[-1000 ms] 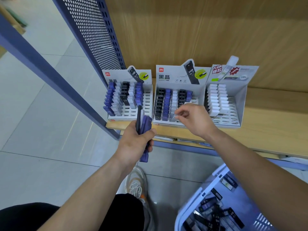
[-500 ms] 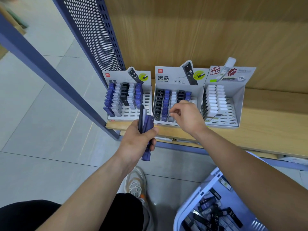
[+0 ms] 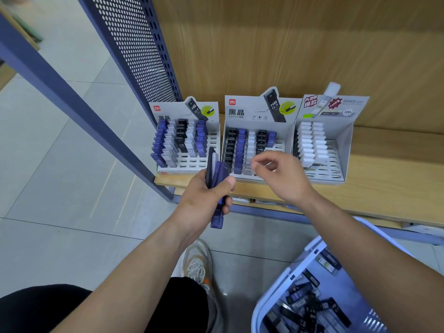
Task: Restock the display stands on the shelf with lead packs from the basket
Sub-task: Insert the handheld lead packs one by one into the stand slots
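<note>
My left hand (image 3: 204,198) grips a bundle of lead packs (image 3: 217,173), blue, black and white, upright in front of the shelf edge. My right hand (image 3: 281,176) hovers over the front of the middle display stand (image 3: 249,111), fingers loosely curled, with nothing visible in them. That stand holds rows of black, blue and white packs. The left display stand (image 3: 168,111) has blue, white and black rows, with vacant slots at its front. White packs fill the right display stand (image 3: 343,140) on its left side. The pale blue basket (image 3: 298,265) with several dark packs sits at the bottom right.
The stands sit on a wooden shelf (image 3: 384,179) against a wood back panel. A blue perforated side panel (image 3: 134,44) and a slanted blue post (image 3: 72,92) border the left. My shoe (image 3: 197,263) rests on the tiled floor below.
My right hand was pinching at the front of the middle stand's rows; it has lifted slightly and its fingers have loosened. The left hand with its bundle has stayed put.
</note>
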